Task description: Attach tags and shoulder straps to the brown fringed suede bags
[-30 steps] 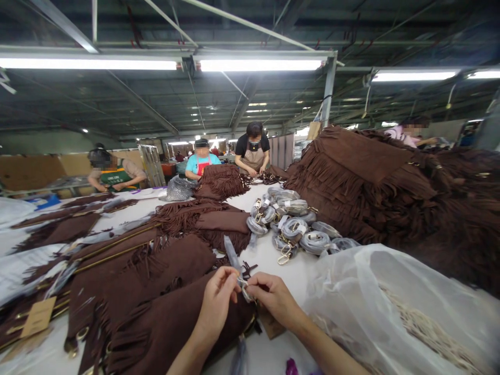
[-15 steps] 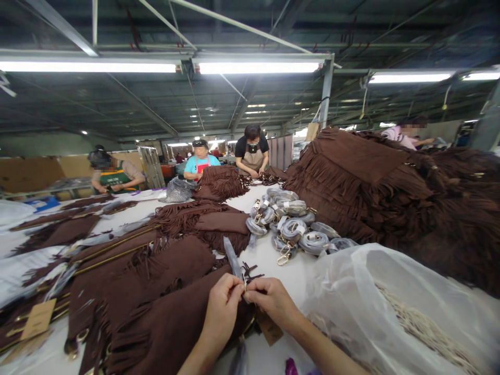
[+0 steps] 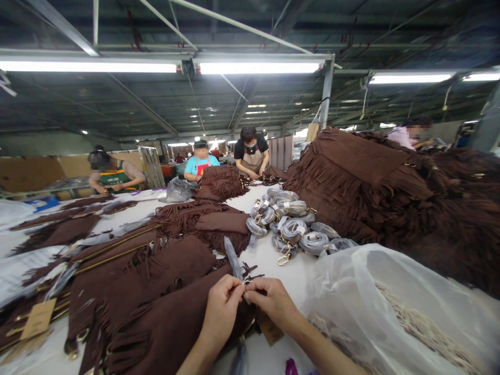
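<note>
My left hand (image 3: 222, 312) and my right hand (image 3: 271, 302) meet fingertip to fingertip low in the middle, both pinched on a thin plastic-wrapped strap (image 3: 233, 263) that rises up and back from them. A small dark fringe tassel (image 3: 250, 271) sticks out just behind the fingers. Under my hands lies a brown suede fringed bag (image 3: 164, 323). A brown paper tag (image 3: 269, 329) shows beneath my right wrist.
Brown fringed bags (image 3: 375, 192) are heaped at the right, more lie flat at the left (image 3: 117, 271). Wrapped coiled straps with gold clasps (image 3: 292, 226) sit mid-table. A clear plastic bag of cream cord (image 3: 398, 307) fills the lower right. Several people (image 3: 252, 151) work at the far end.
My hands have drawn closer together, fingertips now touching around the strap. They sit slightly lower and to the right than a second ago.
</note>
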